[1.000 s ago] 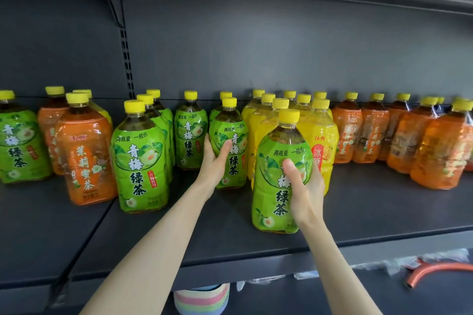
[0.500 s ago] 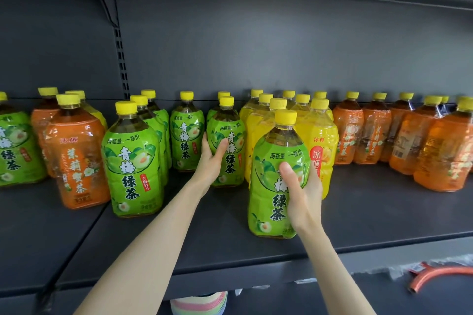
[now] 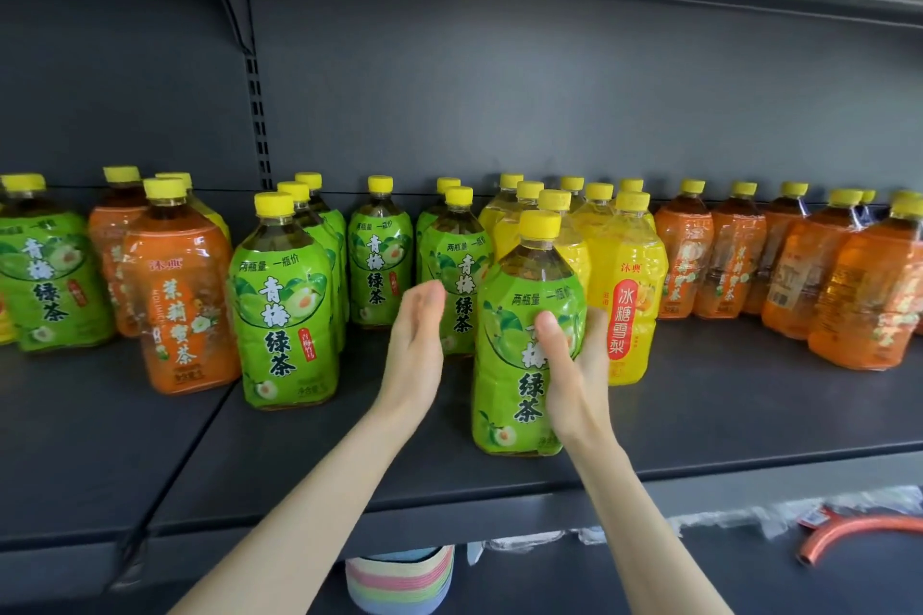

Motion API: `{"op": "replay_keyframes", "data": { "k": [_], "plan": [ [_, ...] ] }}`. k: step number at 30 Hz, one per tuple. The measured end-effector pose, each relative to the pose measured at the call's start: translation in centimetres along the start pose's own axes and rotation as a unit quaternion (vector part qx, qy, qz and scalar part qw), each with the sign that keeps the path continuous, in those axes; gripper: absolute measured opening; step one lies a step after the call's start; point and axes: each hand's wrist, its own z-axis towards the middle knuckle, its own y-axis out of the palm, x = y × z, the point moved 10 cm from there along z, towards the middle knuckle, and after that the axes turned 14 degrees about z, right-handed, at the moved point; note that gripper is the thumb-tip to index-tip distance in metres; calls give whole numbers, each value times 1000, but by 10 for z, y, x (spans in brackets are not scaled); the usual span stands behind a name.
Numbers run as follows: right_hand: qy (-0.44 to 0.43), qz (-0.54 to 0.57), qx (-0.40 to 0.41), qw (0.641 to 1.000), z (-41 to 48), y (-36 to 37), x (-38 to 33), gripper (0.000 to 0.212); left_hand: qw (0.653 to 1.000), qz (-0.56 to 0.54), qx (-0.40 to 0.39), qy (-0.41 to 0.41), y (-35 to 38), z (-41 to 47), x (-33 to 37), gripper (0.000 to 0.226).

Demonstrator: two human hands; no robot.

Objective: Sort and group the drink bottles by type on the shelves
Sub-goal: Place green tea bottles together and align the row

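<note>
Currently the right hand (image 3: 574, 375) grips a green-label plastic tea bottle (image 3: 514, 395) w/ a yellow cap, upright at front-centre of the dark grey metal shelf (image 3: 749, 415). The thumb lies across the label and the other fingers (image 3: 597, 330) curl round the bottle's right side. The base looks to sit near the shelf's front edge; can't tell if it's lifted. The left hand (image 3: 414, 350) is flat, fingers straight & together, holding nothing. It's just left of the gripped bottle and in front of a second green-label bottle (image 3: 464, 265); the hand is blurred, so contact w/ that one can't be told. Further left stand a cluster of green-label bottles (image 3: 284, 315), then an orange-label bottle (image 3: 180, 310) w/ more behind it. Behind the gripped bottle is a group of yellow-label bottles (image 3: 629, 295); right of them a row of orange-label bottles (image 3: 849, 300) runs to the frame edge. Below the shelf: an orange curved tube (image 3: 859, 529) & a pastel-striped item (image 3: 399, 579).
</note>
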Motion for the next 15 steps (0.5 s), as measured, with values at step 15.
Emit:
{"op": "replay_keyframes", "data": {
  "k": [15],
  "plan": [
    [-32,-78,-39,996,0,34,27,69,995,10,22,94,1,-12,18,66]
  ]
}}
